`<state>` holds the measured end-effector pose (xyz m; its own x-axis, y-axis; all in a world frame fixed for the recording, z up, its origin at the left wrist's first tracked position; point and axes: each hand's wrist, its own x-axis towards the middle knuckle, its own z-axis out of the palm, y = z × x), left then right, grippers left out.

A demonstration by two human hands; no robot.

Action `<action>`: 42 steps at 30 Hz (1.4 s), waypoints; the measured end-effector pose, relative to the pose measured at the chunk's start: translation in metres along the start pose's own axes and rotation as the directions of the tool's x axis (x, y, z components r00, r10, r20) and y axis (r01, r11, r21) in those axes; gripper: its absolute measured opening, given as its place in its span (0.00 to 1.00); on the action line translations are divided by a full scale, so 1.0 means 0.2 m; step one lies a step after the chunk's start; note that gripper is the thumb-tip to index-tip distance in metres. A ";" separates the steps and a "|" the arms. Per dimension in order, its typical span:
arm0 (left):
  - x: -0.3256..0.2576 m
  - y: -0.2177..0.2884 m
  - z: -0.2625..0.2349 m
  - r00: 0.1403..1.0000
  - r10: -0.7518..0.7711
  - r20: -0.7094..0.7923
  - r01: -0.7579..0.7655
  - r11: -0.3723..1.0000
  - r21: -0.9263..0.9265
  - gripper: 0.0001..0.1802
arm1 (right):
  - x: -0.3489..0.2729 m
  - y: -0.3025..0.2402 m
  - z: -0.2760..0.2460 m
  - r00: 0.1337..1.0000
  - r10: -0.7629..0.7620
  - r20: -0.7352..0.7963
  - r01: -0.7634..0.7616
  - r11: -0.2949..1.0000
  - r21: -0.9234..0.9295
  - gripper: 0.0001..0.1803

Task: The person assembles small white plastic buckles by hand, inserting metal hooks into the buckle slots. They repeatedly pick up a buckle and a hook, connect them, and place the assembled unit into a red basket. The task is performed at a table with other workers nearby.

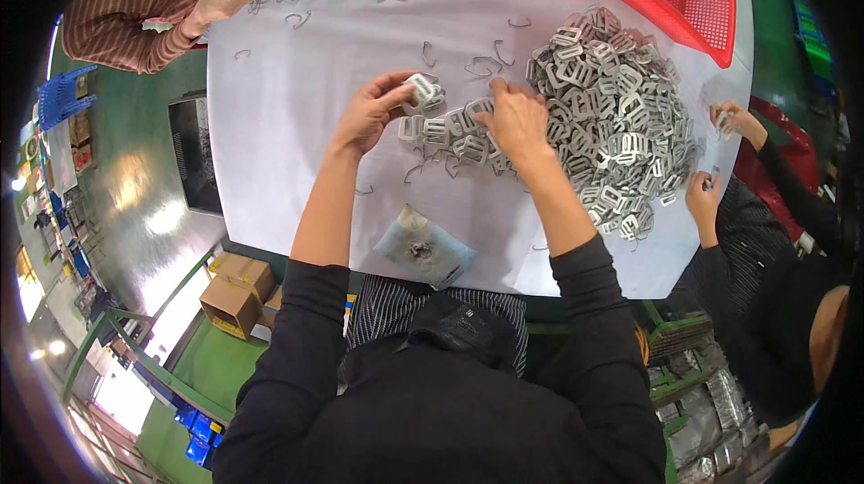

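Left of big buckle pile (621,124): left hand (369,113) pinching couple of buckles (420,90); right hand (520,124) beside pile's edge, fingers loosely curled, can't tell if gripping; looks like gathering step; next pick probably wants untangling first

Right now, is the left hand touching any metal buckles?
Touching. The head view shows the left hand with its fingers against the metal buckles, pinching them at their edge.
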<state>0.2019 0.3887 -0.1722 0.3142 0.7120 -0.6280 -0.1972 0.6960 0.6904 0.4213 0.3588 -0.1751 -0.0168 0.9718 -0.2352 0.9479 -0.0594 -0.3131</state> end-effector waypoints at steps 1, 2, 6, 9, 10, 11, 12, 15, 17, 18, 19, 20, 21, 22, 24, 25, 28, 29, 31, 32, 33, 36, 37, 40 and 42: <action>-0.03 0.00 -0.05 0.999 -0.050 -0.010 0.048 0.987 -0.151 0.15 | -0.03 0.01 0.03 1.000 -0.014 -0.022 0.016 0.995 0.097 0.14; -0.03 -0.01 -0.08 0.999 -0.046 -0.013 0.044 0.994 -0.095 0.15 | -0.05 0.02 0.05 0.999 -0.032 -0.043 0.040 0.981 0.192 0.15; -0.06 -0.04 -0.13 0.991 0.107 -0.081 -0.061 0.894 0.444 0.14 | -0.07 0.12 -0.05 0.980 0.049 0.192 -0.197 0.340 0.920 0.09; -0.09 -0.01 -0.18 0.978 0.189 -0.088 -0.117 0.847 0.519 0.14 | -0.09 0.13 -0.03 0.942 -0.052 0.333 -0.337 -0.098 0.937 0.11; -0.11 0.00 -0.19 0.992 0.123 -0.019 -0.111 0.941 0.320 0.14 | -0.08 0.14 -0.01 0.928 -0.110 0.357 -0.372 -0.180 0.911 0.12; -0.12 0.01 -0.20 0.996 0.069 0.064 -0.076 0.991 0.113 0.14 | -0.04 0.17 0.05 0.845 -0.040 0.534 -0.524 0.141 0.840 0.16; -0.13 0.03 -0.21 0.989 0.032 0.147 -0.018 0.995 -0.096 0.14 | -0.04 0.08 0.04 0.870 0.108 0.481 -0.463 0.513 0.723 0.16; -0.05 -0.03 -0.18 0.986 -0.088 -0.140 0.116 0.971 0.208 0.19 | -0.07 -0.16 0.08 0.935 0.281 0.216 -0.317 0.936 0.155 0.17; -0.01 -0.10 -0.05 0.925 0.231 -0.301 0.091 0.634 0.768 0.24 | -0.08 -0.14 0.08 0.949 0.252 0.190 -0.302 0.899 0.316 0.15; 0.00 -0.13 0.01 0.898 0.325 -0.297 0.090 0.526 0.846 0.25 | -0.09 -0.14 0.05 0.957 0.231 0.175 -0.283 0.872 0.399 0.13; 0.01 -0.18 0.06 0.865 0.416 -0.280 0.097 0.409 0.907 0.25 | -0.09 -0.13 0.00 0.964 0.196 0.179 -0.263 0.794 0.548 0.12; 0.01 -0.19 0.10 0.832 0.499 -0.244 0.109 0.285 0.952 0.26 | -0.11 -0.11 -0.01 0.959 0.228 0.168 -0.283 0.819 0.499 0.12; 0.01 -0.19 0.11 0.852 0.437 -0.288 0.134 0.350 0.927 0.25 | -0.11 -0.10 -0.01 0.953 0.259 0.156 -0.302 0.841 0.449 0.12; 0.02 -0.18 0.12 0.868 0.371 -0.329 0.163 0.412 0.896 0.25 | -0.12 -0.09 -0.01 0.948 0.286 0.142 -0.320 0.860 0.398 0.12; 0.06 -0.17 0.13 0.901 0.300 -0.313 0.124 0.515 0.848 0.23 | -0.12 -0.08 0.03 0.971 0.236 0.028 -0.232 0.920 0.315 0.12; 0.07 -0.17 0.10 0.916 0.299 -0.268 0.059 0.561 0.826 0.23 | -0.12 -0.10 0.06 0.975 0.220 -0.022 -0.205 0.939 0.275 0.12; 0.04 -0.10 0.04 0.957 0.261 -0.126 -0.010 0.462 0.887 0.20 | -0.08 -0.11 0.12 0.980 0.196 0.042 -0.200 0.963 0.181 0.11; 0.00 -0.05 0.00 0.967 0.240 -0.089 -0.010 0.384 0.923 0.19 | -0.07 -0.12 0.11 0.980 0.188 0.064 -0.198 0.956 0.218 0.11; -0.03 -0.04 -0.13 0.978 0.185 -0.092 -0.014 0.503 0.864 0.17 | -0.06 -0.12 0.07 0.980 0.170 0.107 -0.195 0.931 0.309 0.11; -0.05 -0.03 -0.15 0.984 0.154 -0.087 -0.015 0.564 0.826 0.17 | -0.08 -0.10 0.05 0.976 0.174 0.131 -0.210 0.909 0.359 0.10; -0.08 -0.02 -0.16 0.992 0.109 -0.070 -0.018 0.650 0.759 0.16 | -0.09 -0.09 0.04 0.972 0.176 0.155 -0.225 0.885 0.407 0.10; -0.15 0.01 -0.17 1.000 -0.005 -0.031 0.020 0.863 0.505 0.15 | -0.11 -0.09 0.05 0.979 0.196 0.061 -0.205 0.916 0.346 0.11; -0.15 -0.01 -0.18 0.999 -0.039 -0.037 0.050 0.914 0.403 0.15 | -0.11 -0.12 0.09 0.981 0.191 0.041 -0.195 0.943 0.268 0.12; -0.19 -0.02 -0.14 0.997 -0.052 0.050 0.052 0.999 0.008 0.14 | -0.08 -0.15 0.16 0.984 0.175 0.007 -0.174 0.968 0.182 0.12; -0.22 -0.05 -0.18 0.988 0.033 0.152 0.009 0.963 -0.268 0.13 | -0.05 -0.16 0.15 0.992 0.120 0.041 -0.127 0.934 0.334 0.13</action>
<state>0.1557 0.3546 -0.1642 0.4452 0.7122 -0.5428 -0.4363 0.7019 0.5631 0.3822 0.3437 -0.1895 0.0836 0.9475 -0.3087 0.7813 -0.2546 -0.5699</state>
